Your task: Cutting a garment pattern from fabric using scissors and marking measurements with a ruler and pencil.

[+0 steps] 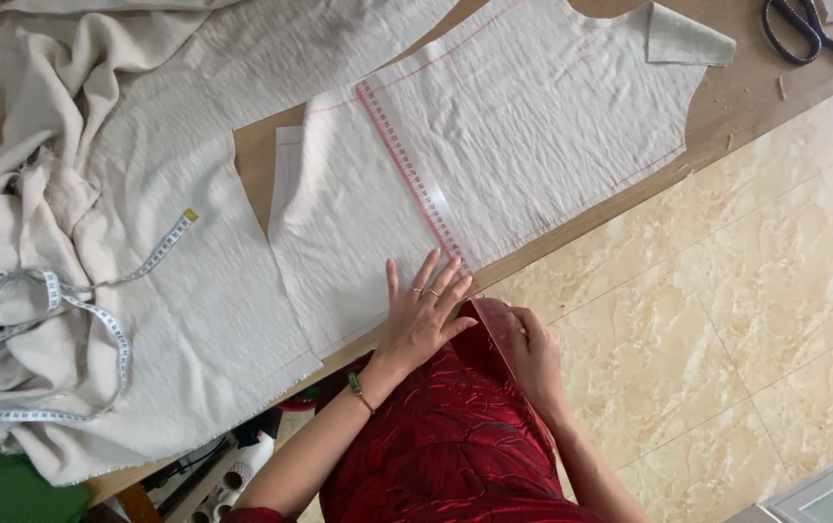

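Already the cut cream fabric panel (pixel 494 145) lies flat on the wooden table (pixel 745 97), red lines marked. Left hand (pixel 423 320) presses it, fingers spread, beside the clear ruler (pixel 414 174); right hand (pixel 530 351) curls at the table edge around the ruler's near end, so marking looks partly done.

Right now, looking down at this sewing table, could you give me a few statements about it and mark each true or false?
1. The left hand lies flat on the cream cut fabric piece. True.
2. The clear ruler with red markings lies on the floor. False: it lies on the fabric.
3. The black-handled scissors are held in the right hand. False: they lie on the brown wooden table.
4. A white measuring tape lies on the crumpled cream cloth. True.
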